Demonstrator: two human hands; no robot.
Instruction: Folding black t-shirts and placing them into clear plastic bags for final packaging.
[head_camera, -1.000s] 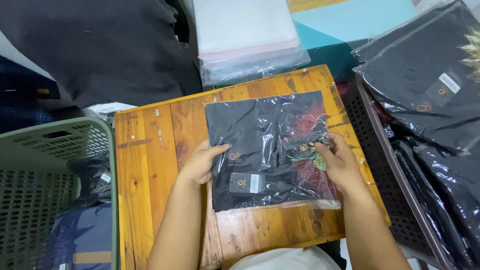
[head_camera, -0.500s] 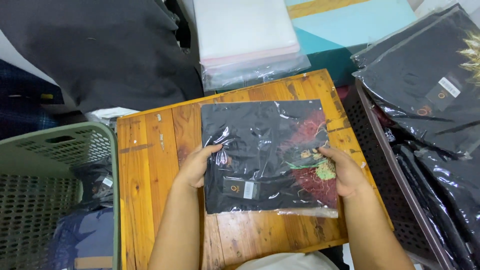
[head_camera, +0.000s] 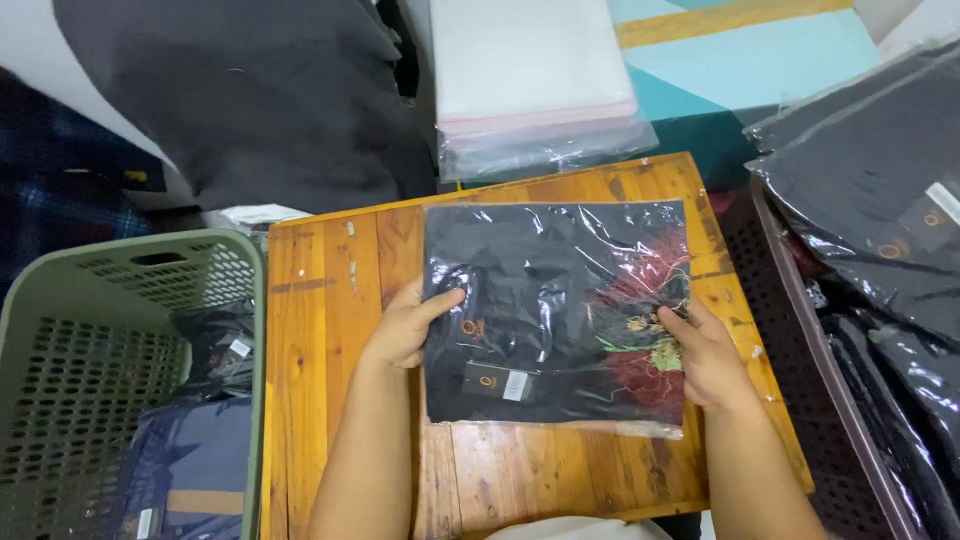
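Green basket (head_camera: 60, 330) is sitting off to my left with some bagged clothes in it. My left hand (head_camera: 405, 330) is gripping the left edge of a bagged black shirt (head_camera: 550, 300) — thumb on top, other fingers underneath — over the wooden bench (head_camera: 330, 330). My right hand (head_camera: 705, 355) is pinching the right edge the same way. More bagged black shirts (head_camera: 880, 200) are piling up at right.
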